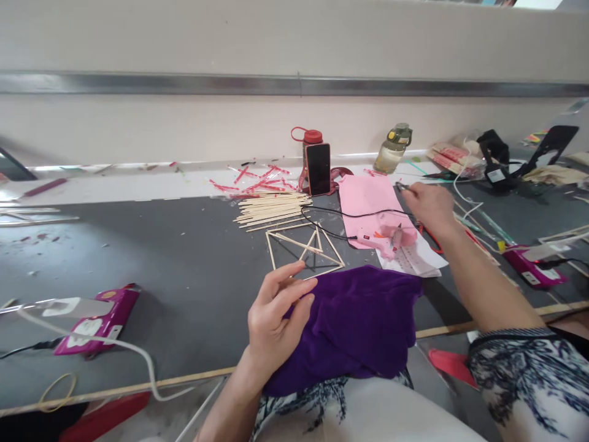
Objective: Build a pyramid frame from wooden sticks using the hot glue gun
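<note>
So the grey table (184, 270) stretches way out left of the left hand (278, 307), wooden front edge below. Purple cloth (363, 319) bunches right beside that hand, over the edge. Pink sheet (365, 199)'s just left of the right hand (430, 209). The stick frame (304, 248) sits just beyond the left fingertips, pink glue gun (386, 239) and cable near the right hand. Left's loosely open, half curled; right's pinched narrow on a small dark item (401, 186).
</note>
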The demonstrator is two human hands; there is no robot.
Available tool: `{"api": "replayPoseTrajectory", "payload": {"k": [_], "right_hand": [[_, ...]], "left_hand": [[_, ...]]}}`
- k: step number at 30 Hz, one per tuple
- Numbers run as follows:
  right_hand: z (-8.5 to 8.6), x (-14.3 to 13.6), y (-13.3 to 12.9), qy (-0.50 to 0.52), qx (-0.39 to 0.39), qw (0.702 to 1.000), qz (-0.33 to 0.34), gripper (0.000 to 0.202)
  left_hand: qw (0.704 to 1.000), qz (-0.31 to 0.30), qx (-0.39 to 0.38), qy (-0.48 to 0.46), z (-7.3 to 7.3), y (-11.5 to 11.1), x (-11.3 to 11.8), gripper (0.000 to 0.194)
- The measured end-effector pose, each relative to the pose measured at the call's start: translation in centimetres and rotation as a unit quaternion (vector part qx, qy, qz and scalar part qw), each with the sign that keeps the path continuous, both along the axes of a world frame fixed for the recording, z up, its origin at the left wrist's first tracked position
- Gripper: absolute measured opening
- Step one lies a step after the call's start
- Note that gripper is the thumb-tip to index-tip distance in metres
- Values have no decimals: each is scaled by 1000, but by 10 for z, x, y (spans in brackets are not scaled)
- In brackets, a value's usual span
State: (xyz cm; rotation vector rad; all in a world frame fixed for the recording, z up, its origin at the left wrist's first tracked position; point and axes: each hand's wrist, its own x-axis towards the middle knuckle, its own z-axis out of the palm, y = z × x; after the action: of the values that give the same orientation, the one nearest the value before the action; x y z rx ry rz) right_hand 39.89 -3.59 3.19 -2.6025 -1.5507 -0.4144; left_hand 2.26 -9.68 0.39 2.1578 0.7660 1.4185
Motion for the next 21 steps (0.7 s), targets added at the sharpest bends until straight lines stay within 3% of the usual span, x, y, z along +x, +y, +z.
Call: {"api": "replayPoseTrajectory", "payload": {"k": [2, 4, 6, 9, 14, 18, 21], "right_hand": [[4, -29, 7, 25, -61, 991, 119, 39], [2, -51, 12, 42, -155, 963, 215, 33], [-3, -64, 16, 43, -236, 935, 259, 38], [-17, -72, 19, 24, -304, 916, 261, 41], [-30, -76, 18, 10, -290, 929, 229, 33], [-13, -61, 10, 16, -260, 948, 185, 28], [17, -44, 6, 9, -128, 983, 133, 23]], "left_hand": [[1000, -3, -4, 2, 0, 0, 1, 34], [1000, -2, -2, 3, 0, -1, 1, 34], [1000, 4, 2, 3, 1, -1, -1, 35], [1000, 11, 2, -1, 0, -1, -5, 34], [1000, 20, 2, 7, 0, -1, -7, 30], [1000, 15, 0, 1, 2, -4, -9, 25], [1000, 13, -10, -5, 2, -6, -11, 23]]}}
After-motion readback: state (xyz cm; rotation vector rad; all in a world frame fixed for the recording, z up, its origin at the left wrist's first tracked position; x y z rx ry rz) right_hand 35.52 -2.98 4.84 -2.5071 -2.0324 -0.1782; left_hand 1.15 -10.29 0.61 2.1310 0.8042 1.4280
